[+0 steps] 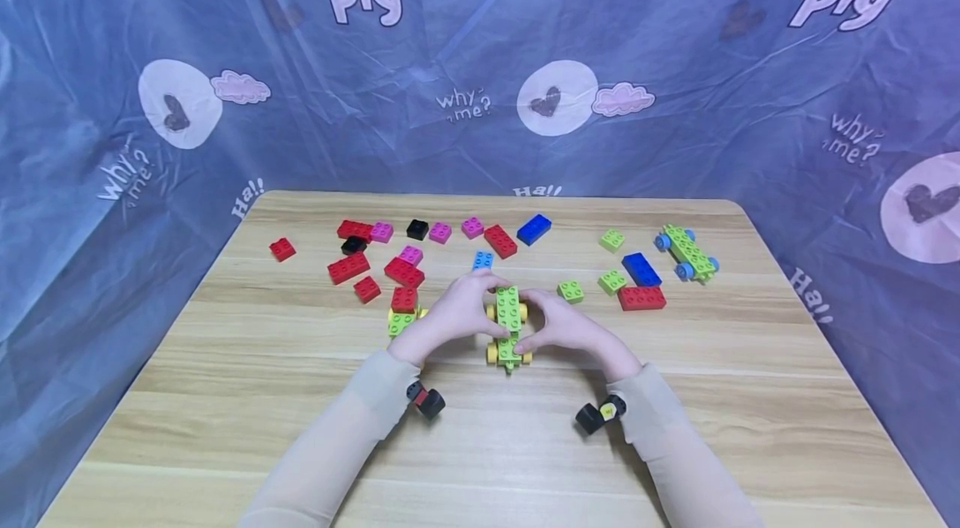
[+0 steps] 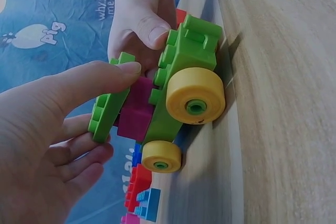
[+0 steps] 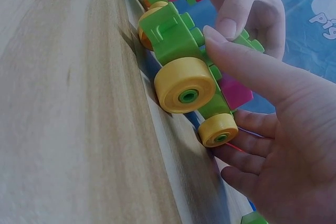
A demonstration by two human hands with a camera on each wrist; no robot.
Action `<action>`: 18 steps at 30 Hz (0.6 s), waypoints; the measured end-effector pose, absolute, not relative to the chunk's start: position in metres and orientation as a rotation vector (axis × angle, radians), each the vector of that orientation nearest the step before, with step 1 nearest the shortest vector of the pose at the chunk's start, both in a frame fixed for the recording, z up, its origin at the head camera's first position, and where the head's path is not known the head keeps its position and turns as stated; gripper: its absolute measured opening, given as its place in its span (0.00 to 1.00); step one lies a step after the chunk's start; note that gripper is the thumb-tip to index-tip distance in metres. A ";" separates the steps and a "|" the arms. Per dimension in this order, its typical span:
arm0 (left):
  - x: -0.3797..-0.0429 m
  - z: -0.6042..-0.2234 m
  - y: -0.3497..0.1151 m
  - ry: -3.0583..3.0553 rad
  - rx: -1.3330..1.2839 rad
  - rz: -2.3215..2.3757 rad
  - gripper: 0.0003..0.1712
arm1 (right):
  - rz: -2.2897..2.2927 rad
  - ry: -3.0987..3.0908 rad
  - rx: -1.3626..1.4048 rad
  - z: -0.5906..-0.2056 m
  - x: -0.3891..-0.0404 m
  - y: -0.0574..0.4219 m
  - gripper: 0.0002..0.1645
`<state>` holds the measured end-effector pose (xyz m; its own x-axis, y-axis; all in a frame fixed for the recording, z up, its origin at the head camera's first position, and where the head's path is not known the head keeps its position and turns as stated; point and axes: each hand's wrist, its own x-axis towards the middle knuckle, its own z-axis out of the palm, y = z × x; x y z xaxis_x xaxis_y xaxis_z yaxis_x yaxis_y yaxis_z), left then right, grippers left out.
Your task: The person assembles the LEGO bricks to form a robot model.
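Note:
A green toy car base (image 1: 509, 353) with yellow wheels (image 2: 195, 95) stands at mid-table between both hands. On its studs sits a magenta brick (image 2: 135, 109), topped by a green studded brick (image 1: 507, 307). My left hand (image 1: 465, 307) pinches that top brick, thumb on the near end and fingers along its side. From the other side my right hand (image 1: 561, 324) holds the car, its thumb at the base's studs and its fingers (image 3: 247, 150) beside a front wheel. The brick's far end is partly covered by the hands in the wrist views.
Left of the car stands a similar car (image 1: 402, 323) with a red brick on top, partly behind the left wrist. A green base with blue wheels (image 1: 686, 253) lies far right. Red, pink, black, blue and green bricks, such as a long red brick (image 1: 642, 298), are scattered behind.

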<state>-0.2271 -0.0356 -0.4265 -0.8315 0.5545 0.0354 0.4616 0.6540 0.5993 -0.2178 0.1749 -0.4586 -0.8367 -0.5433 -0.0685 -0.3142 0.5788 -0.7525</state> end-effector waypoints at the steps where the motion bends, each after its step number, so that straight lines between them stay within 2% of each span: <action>1: -0.227 -0.427 -0.035 2.717 0.842 0.921 0.42 | -1.120 2.518 -0.702 -0.458 -0.218 0.175 0.56; 18: -0.233 -0.425 -0.035 2.613 0.785 0.973 0.42 | -1.105 2.501 -0.666 -0.458 -0.217 0.175 0.59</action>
<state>-0.2333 -0.0354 -0.4252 -0.8255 0.5631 -0.0395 0.4001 0.6331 0.6627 -0.2174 0.1753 -0.4577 -0.8377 -0.5359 -0.1048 -0.2833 0.5907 -0.7555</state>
